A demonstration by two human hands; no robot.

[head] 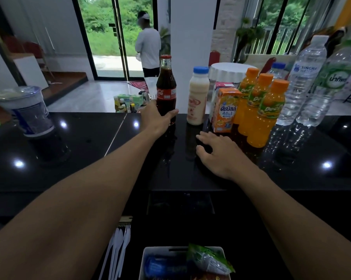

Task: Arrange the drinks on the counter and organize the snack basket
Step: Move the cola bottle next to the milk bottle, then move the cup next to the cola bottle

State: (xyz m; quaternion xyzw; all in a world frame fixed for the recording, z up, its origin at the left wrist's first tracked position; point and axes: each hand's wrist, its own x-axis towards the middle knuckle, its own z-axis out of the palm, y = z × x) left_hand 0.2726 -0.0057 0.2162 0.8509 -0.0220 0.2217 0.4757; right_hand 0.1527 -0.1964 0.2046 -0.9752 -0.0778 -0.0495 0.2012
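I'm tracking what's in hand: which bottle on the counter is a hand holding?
The red-capped cola bottle, leftmost in the row: the left hand grips it near its base. No hand touches any other.

On my glossy black worktop [89, 158] I see, left to right, a lidded cup [27, 110], cola bottle [166, 91], milk bottle [198, 98], orange carton [226, 111], three orange juice bottles [265, 112] and clear water bottles [304, 83].
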